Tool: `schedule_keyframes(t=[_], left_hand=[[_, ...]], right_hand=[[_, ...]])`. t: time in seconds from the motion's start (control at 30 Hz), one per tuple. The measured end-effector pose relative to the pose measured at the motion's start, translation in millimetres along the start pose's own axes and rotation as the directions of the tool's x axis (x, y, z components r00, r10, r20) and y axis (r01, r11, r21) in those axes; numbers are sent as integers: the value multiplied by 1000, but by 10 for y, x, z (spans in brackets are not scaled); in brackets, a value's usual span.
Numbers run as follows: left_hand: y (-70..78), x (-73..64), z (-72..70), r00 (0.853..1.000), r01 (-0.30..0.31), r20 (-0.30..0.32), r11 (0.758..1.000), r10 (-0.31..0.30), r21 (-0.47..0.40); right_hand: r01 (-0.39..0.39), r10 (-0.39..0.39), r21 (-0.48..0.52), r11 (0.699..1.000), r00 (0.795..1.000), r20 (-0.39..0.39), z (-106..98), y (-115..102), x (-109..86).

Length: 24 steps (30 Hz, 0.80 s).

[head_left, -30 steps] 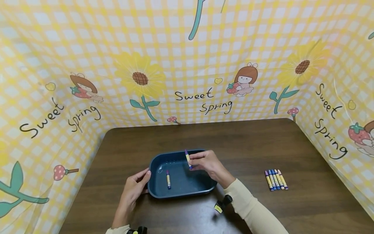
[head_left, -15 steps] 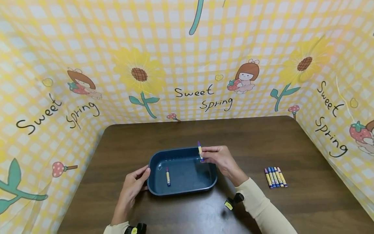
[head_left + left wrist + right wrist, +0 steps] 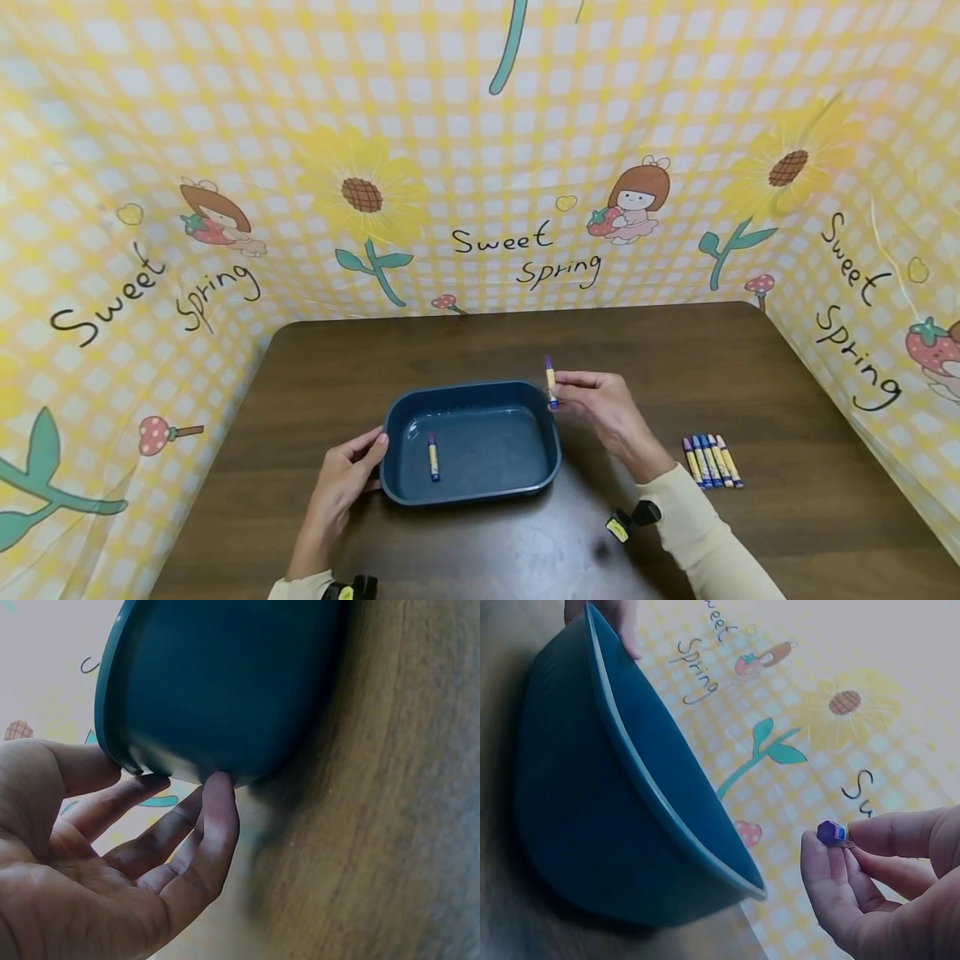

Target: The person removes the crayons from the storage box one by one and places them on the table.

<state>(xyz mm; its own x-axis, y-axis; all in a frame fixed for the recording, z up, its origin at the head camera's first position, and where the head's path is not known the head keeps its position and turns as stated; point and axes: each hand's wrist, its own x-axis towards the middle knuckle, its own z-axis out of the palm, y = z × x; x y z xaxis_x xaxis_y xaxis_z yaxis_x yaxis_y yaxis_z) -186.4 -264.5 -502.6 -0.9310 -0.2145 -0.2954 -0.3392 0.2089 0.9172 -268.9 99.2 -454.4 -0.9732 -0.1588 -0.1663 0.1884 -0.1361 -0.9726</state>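
A deep dark-blue tray (image 3: 472, 496) sits on the brown table. My left hand (image 3: 341, 479) holds its left end; in the left wrist view the thumb is at the rim and curled fingers touch the outer wall (image 3: 217, 690). Inside the tray, toward the left, lies one crayon (image 3: 432, 460) with a yellow wrapper and purple tip. My right hand (image 3: 611, 417) pinches another crayon (image 3: 551, 379), roughly upright, just by the tray's right rim. Its purple end (image 3: 829, 832) shows between thumb and fingers in the right wrist view, apart from the tray.
Several crayons (image 3: 712, 462) lie side by side in a row on the table (image 3: 645, 350), right of the tray. A yellow checked cloth (image 3: 480, 167) with printed flowers stands around the table's back and sides.
My right hand has moved right with the crayon, from over the tray's inside to its right rim. The left hand, the tray and the crayon in it have stayed in place.
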Motion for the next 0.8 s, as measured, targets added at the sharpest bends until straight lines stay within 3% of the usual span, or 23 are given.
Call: schedule_keyframes(t=[0.8], left_hand=[[14, 14, 4, 1000, 23, -3, 999, -23, 46]], right_hand=[[-3, 0, -42, 999, 997, -74, -750, -45, -220]])
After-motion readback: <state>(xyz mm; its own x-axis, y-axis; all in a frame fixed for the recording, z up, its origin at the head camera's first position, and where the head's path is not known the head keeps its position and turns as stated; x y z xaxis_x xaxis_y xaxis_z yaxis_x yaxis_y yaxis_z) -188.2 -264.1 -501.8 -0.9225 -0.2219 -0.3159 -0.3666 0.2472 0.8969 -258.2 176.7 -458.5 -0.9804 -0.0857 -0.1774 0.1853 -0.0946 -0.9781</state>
